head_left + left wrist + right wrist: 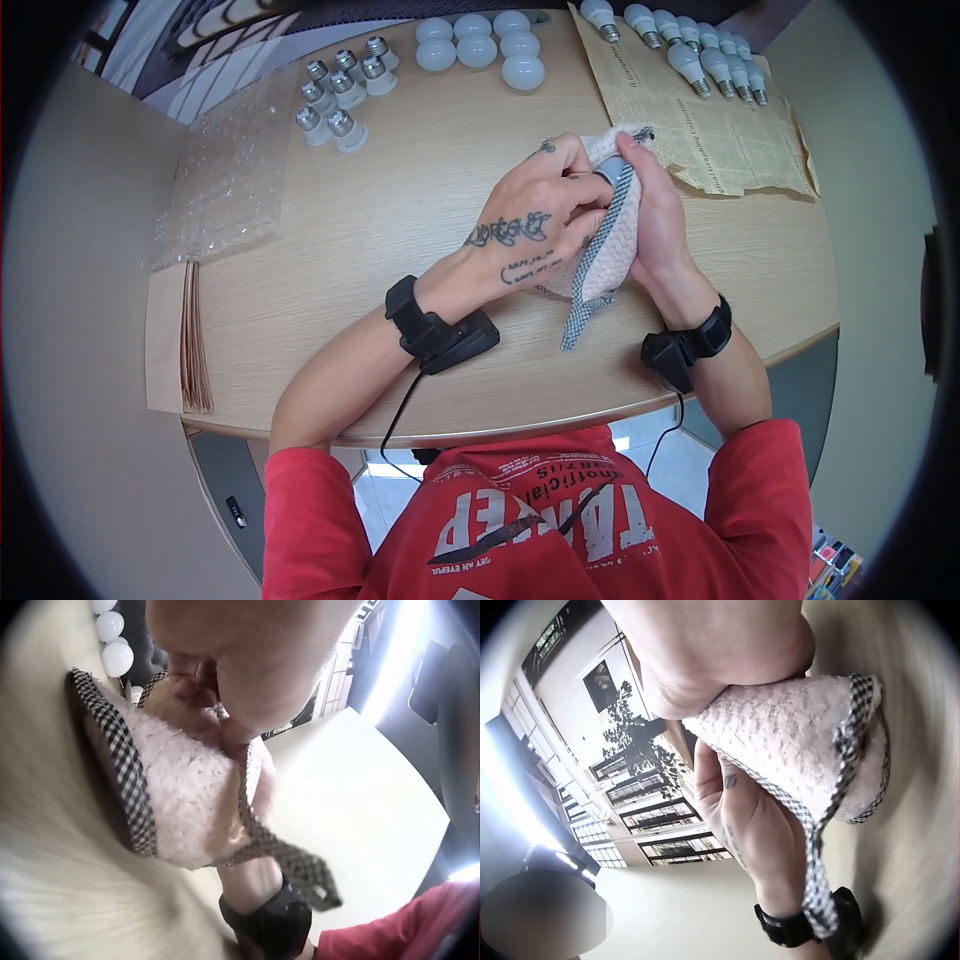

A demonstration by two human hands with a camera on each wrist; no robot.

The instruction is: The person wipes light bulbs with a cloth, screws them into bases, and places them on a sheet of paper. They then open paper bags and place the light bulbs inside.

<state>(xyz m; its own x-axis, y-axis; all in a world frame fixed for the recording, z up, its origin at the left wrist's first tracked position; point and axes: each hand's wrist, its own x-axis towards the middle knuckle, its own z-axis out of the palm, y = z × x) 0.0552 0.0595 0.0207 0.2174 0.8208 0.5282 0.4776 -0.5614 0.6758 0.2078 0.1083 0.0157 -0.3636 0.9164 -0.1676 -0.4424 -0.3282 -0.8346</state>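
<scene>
A fluffy pale pink cloth (622,225) with a checked border is folded between both hands above the table's front half. My left hand (535,215), tattooed on its back, has its fingers curled into the fold and grips the cloth (187,787). Beside those fingers a smooth greyish thing (608,171) shows partly; the rest is hidden by cloth and fingers. From the other side my right hand (660,215) holds the cloth (780,735), thumb along its upper edge. A checked strap (575,325) dangles below.
Several upright bulb bases (347,130) stand at the back left, with several white domes (522,72) at the back middle. Several bulbs (688,68) lie on printed brown paper (660,125) at the back right. Clear plastic (220,170) and folded brown paper bags (170,340) lie left.
</scene>
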